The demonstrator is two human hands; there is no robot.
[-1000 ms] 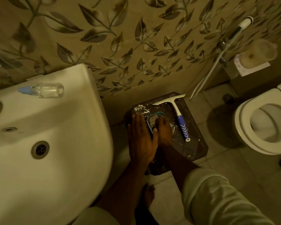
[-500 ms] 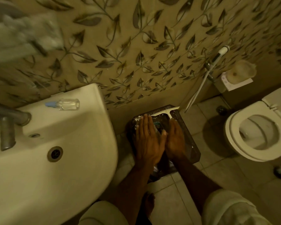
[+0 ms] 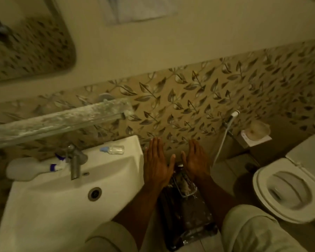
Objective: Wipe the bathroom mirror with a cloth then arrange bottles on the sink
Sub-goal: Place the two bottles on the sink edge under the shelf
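My left hand (image 3: 156, 161) and my right hand (image 3: 195, 160) are held flat side by side, fingers straight, empty, to the right of the white sink (image 3: 44, 206) and above a dark stool (image 3: 185, 202). A small clear bottle with a blue cap (image 3: 113, 149) lies on the sink's back rim. A white spray bottle with purple trim (image 3: 31, 168) lies on the rim's left side by the tap (image 3: 75, 160). The mirror (image 3: 25, 44) hangs at the upper left. A pale cloth (image 3: 140, 10) hangs on the wall at the top.
A glass shelf (image 3: 58, 120) runs above the sink. A toilet (image 3: 289, 190) with its seat down stands at the right. A bidet sprayer (image 3: 229, 120) and a paper roll (image 3: 258, 130) hang on the leaf-patterned wall.
Both hands have lifted off the stool and parted slightly. The view has tilted up, bringing the mirror, shelf and spray bottle into sight.
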